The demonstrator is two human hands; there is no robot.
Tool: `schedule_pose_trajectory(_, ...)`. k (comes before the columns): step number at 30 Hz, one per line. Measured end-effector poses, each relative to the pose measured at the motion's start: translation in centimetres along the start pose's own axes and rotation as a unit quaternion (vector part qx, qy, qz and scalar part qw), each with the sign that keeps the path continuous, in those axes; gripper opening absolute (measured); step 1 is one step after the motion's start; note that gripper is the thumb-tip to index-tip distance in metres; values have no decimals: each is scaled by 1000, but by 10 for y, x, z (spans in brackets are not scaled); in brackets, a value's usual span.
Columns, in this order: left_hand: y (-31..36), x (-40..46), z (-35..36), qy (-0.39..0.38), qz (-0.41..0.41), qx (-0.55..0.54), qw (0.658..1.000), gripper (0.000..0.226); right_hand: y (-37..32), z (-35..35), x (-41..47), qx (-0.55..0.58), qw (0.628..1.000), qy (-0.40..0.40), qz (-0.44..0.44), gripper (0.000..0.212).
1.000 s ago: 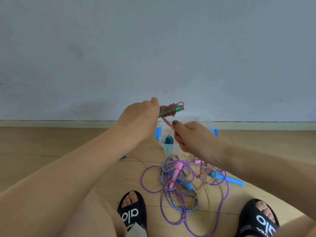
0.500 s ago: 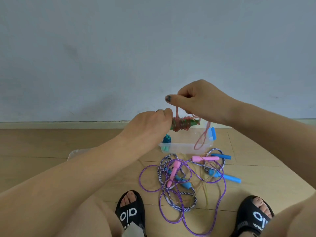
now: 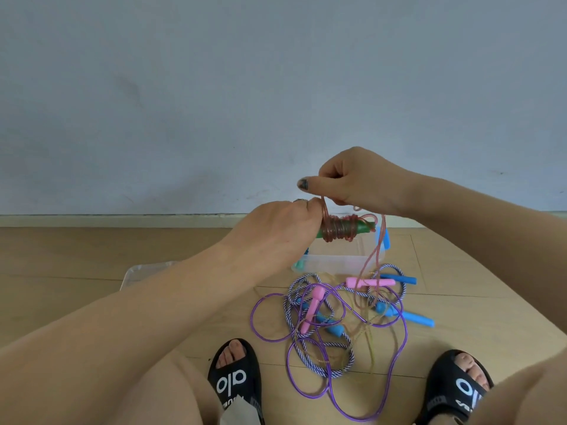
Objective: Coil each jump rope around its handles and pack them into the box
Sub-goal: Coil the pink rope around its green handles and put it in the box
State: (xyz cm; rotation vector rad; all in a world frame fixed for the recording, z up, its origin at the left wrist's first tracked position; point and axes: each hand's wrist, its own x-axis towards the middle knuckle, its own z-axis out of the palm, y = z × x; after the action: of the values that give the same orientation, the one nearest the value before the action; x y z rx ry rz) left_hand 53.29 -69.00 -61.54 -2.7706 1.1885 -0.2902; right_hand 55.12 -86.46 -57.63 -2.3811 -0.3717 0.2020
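My left hand (image 3: 280,228) grips the green handles (image 3: 362,227) held sideways above the clear plastic box (image 3: 340,261). Several turns of a translucent pink rope (image 3: 339,230) sit wound around them. My right hand (image 3: 356,179), just above, pinches the pink rope where it rises off the coil; the loose rest (image 3: 372,259) hangs down to the floor. In front of the box lies a tangle: a purple rope (image 3: 334,357) with pink handles (image 3: 369,283), and a blue-white braided rope (image 3: 319,368) with blue handles (image 3: 414,317).
The box has blue side latches (image 3: 387,240) and a teal item inside at its left end. A clear lid (image 3: 144,271) lies on the wooden floor to the left, partly behind my forearm. My two feet in black slides (image 3: 234,378) are near the tangle. The wall is close behind.
My right hand rose from below the handles to above them, carrying the pink rope over for another turn. My left hand and the handles dropped slightly, over the box.
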Motion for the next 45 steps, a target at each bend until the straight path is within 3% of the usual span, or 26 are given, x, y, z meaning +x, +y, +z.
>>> schedule_pose_trajectory(5, 0, -6, -5, 46, -28, -60, 997, 31, 20, 9, 5, 126, 986, -94, 60, 46)
schedule_pose_trajectory(9, 5, -8, -16, 43, -47, -152, 986, 29, 31, 14, -1, 158, 967, -192, 53, 13)
schedule_pose_trajectory(10, 6, -8, -16, 46, -47, -159, 985, 29, 34, 16, -2, 175, 962, -200, 55, 20)
schedule_pose_trajectory(12, 1, -6, -15, 65, -59, -190, 978, 27, 33, 23, -7, 224, 957, -177, 58, 18)
schedule_pose_trajectory(18, -10, 2, -6, 60, -159, -305, 937, 18, 32, 54, -12, 222, 949, -101, 198, 48)
schedule_pose_trajectory(22, -32, 7, 11, 13, -208, -248, 946, 12, 12, 61, -27, 121, 975, -36, 185, 53)
schedule_pose_trajectory(25, -36, 7, 16, -18, -164, -147, 975, 15, -2, 51, -35, -61, 994, 17, 86, 55)
schedule_pose_trajectory(31, -29, 11, 15, -27, -93, -23, 995, 21, 0, 22, -28, -192, 977, 87, -4, 56)
schedule_pose_trajectory(35, -22, 9, 9, -56, -62, 2, 997, 22, -6, 11, -24, -261, 956, 126, -53, 56)
schedule_pose_trajectory(40, 1, 2, 3, 31, 9, -40, 999, 43, 1, 0, -10, -259, 956, 126, -52, 62)
schedule_pose_trajectory(45, 0, -4, -10, 47, 20, -76, 996, 29, 21, -3, -3, -37, 999, -6, 22, 62)
